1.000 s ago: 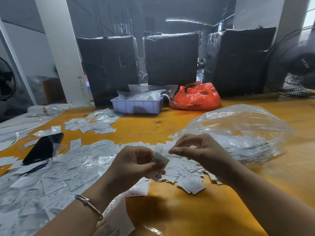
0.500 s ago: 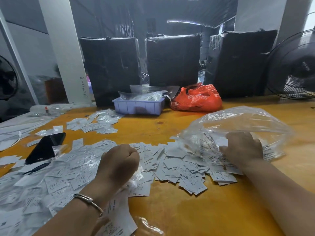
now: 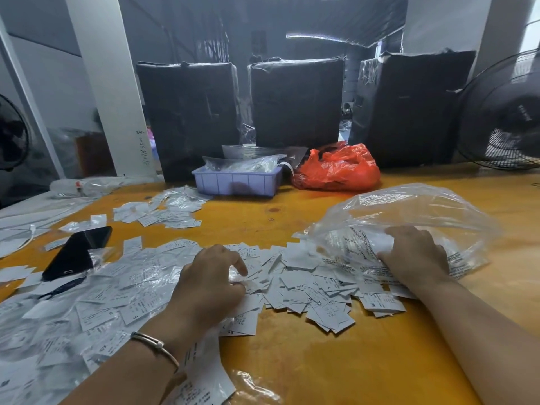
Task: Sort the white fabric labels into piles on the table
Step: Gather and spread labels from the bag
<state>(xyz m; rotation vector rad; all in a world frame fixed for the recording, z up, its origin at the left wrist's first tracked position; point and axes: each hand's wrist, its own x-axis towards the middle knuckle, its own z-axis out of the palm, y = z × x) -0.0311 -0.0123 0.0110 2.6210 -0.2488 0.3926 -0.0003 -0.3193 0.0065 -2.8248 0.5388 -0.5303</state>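
Your left hand [image 3: 209, 280], fingers loosely curled, rests on the scattered white fabric labels [image 3: 306, 283] at 6 o'clock; your right hand [image 3: 415, 254] seemingly presses flat-fingered on the clear plastic bag [image 3: 409, 211] at 3 o'clock.

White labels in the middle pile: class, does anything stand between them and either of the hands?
Nothing visible: the left hand rests directly on the labels. The right hand rests on the clear bag at the pile's edge.

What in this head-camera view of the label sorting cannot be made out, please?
- Right hand fingertips: buried in the clear plastic bag; whether they hold labels is unclear.
- Left hand: its palm side faces down on the white fabric labels.
- Label print: mostly too small.
- Purple tray contents: covered by plastic bags.
- Fan: cut by the right edge.
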